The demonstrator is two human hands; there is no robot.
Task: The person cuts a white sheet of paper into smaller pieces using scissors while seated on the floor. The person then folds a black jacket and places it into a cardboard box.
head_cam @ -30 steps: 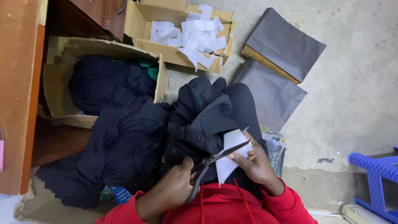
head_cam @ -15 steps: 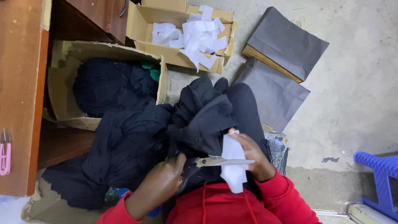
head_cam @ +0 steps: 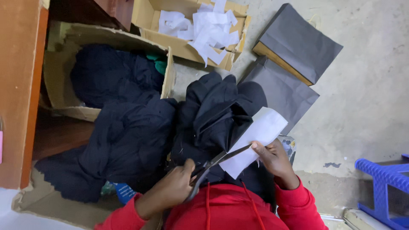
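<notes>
My left hand (head_cam: 174, 188) grips the handles of dark metal scissors (head_cam: 218, 161). Their blades point right and lie across the lower edge of a white paper piece (head_cam: 260, 134). My right hand (head_cam: 275, 159) pinches that paper at its lower right side, holding it tilted up to the right. Both hands work over a bundle of black cloth (head_cam: 213, 113) on my lap, above my red sleeves. The scissor tips are partly hidden behind the paper.
A cardboard box (head_cam: 183, 47) with several white paper scraps lies ahead. A second box (head_cam: 168, 81) holds dark cloth, and more dark cloth (head_cam: 128, 140) spills beside it. Two black paper bags (head_cam: 298, 42) (head_cam: 283, 91) lie on the concrete floor. Wooden furniture (head_cam: 21, 85) stands left, a blue stool (head_cam: 383, 179) right.
The white paper has swung from hanging downward to slanting up to the right. The scissors have tilted to follow it and now lie along its lower edge.
</notes>
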